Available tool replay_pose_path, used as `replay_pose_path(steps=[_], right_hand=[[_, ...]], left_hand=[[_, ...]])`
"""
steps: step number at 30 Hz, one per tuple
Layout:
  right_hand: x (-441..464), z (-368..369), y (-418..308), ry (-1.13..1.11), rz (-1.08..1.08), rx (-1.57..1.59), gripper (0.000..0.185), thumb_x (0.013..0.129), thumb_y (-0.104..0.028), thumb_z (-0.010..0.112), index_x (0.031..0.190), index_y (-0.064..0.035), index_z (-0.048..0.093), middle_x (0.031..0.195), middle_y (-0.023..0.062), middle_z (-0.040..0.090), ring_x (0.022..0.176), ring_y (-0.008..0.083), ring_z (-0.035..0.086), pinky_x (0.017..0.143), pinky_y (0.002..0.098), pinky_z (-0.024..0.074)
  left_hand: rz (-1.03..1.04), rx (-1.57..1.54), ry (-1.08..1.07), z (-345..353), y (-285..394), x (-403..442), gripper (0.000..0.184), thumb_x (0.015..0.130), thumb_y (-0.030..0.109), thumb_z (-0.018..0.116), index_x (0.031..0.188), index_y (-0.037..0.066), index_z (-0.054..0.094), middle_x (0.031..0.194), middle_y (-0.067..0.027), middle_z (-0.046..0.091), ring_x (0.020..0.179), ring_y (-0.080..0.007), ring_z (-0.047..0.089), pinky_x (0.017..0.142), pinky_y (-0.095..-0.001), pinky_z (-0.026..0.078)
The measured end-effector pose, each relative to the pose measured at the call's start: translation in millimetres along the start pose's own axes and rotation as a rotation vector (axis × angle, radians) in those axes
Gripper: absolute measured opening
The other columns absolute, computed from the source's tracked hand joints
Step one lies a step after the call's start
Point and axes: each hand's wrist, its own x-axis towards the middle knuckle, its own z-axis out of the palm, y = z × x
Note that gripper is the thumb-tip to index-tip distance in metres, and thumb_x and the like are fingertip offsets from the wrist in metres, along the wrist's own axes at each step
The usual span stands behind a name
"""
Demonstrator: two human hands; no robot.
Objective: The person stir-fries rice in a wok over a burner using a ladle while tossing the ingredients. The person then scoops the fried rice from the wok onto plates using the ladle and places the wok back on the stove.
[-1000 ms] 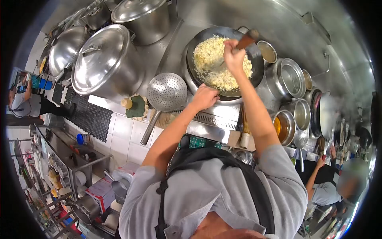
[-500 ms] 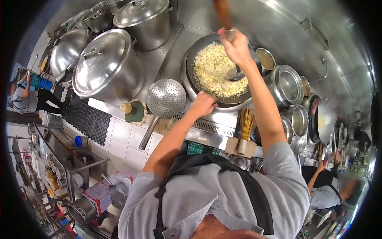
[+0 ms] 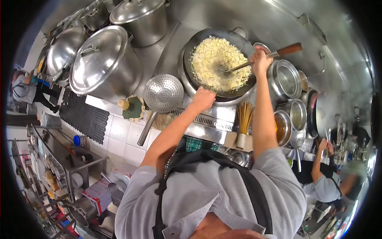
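Observation:
My right hand [image 3: 261, 62] is closed round the metal shaft of a ladle with a wooden handle [image 3: 289, 49]. The ladle's head is down in the pale yellow and white rice-like food [image 3: 217, 53], which lies in a dark wok [image 3: 193, 42] on the stove. At the wok's near rim, my left hand [image 3: 203, 99] is closed, its fingers curled over the edge; what it grips there is mostly hidden. A perforated strainer [image 3: 163, 93] rests to the left of the wok, and a bamboo brush [image 3: 243, 123] stands near its front right.
Large lidded pots [image 3: 104, 59] stand at the left. Metal bowls and pots [image 3: 287, 79] line the right side, one with orange liquid [image 3: 278, 127]. A co-worker [image 3: 324, 185] is at the far right, another person [image 3: 26, 87] at the far left. A steel rack [image 3: 71, 167] is at the lower left.
The ladle's wooden handle has swung from above the wok to the right, and my right hand has moved right with it. My left hand stays at the near rim.

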Motion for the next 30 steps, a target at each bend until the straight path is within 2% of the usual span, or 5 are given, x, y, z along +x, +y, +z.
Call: replay_pose_path(steps=[8, 11, 16, 22, 30], right_hand=[[-73, 113, 8, -0.253, -0.454, -0.911, 0.029, 0.091, -0.025, 0.062, 0.081, 0.0023, 0.066, 0.083, 0.0235, 0.067, 0.081, 0.0398, 0.066, 0.071, 0.0448, 0.0507], [-11, 148, -52, -0.364, -0.432, -0.836, 0.051, 0.094, -0.029, 0.069, 0.054, 0.0028, 0.059, 0.056, 0.0016, 0.06, 0.05, 0.0115, 0.055, 0.05, 0.0307, 0.0434], [-82, 201, -160, -0.115, -0.309, -0.544, 0.026, 0.096, -0.022, 0.065, 0.08, -0.0021, 0.062, 0.055, -0.002, 0.053, 0.045, 0.0075, 0.05, 0.039, 0.0253, 0.0379], [-50, 132, 22, -0.298, -0.532, -1.167, 0.042, 0.093, -0.028, 0.072, 0.064, 0.001, 0.065, 0.053, -0.0005, 0.055, 0.051, 0.0092, 0.053, 0.048, 0.0298, 0.043], [-106, 183, -125, -0.11, -0.485, -0.548, 0.032, 0.093, -0.025, 0.07, 0.085, 0.0063, 0.069, 0.057, -0.0015, 0.055, 0.05, 0.0085, 0.049, 0.051, 0.0273, 0.0436]], left_hand=[[0.013, 0.056, 0.099, 2, 22, -75, 0.027, 0.08, 0.035, 0.071, 0.069, 0.011, 0.068, 0.065, -0.0145, 0.066, 0.063, -0.0332, 0.067, 0.062, -0.048, 0.052], [0.011, 0.046, 0.047, 7, 7, -131, 0.027, 0.079, 0.035, 0.072, 0.068, 0.011, 0.067, 0.064, -0.013, 0.065, 0.061, -0.0327, 0.065, 0.062, -0.048, 0.051], [0.1, -0.004, 0.177, -91, 63, -129, 0.032, 0.082, 0.035, 0.07, 0.064, 0.011, 0.061, 0.058, -0.0095, 0.059, 0.056, -0.0319, 0.06, 0.055, -0.0461, 0.046], [0.04, 0.035, 0.11, 10, -2, -76, 0.03, 0.085, 0.035, 0.068, 0.072, 0.008, 0.071, 0.071, -0.0147, 0.069, 0.07, -0.0343, 0.067, 0.069, -0.0465, 0.051], [0.123, -0.068, 0.155, -85, 63, -120, 0.018, 0.08, 0.023, 0.066, 0.069, 0.01, 0.07, 0.073, -0.0119, 0.07, 0.069, -0.0276, 0.069, 0.06, -0.0458, 0.049]])
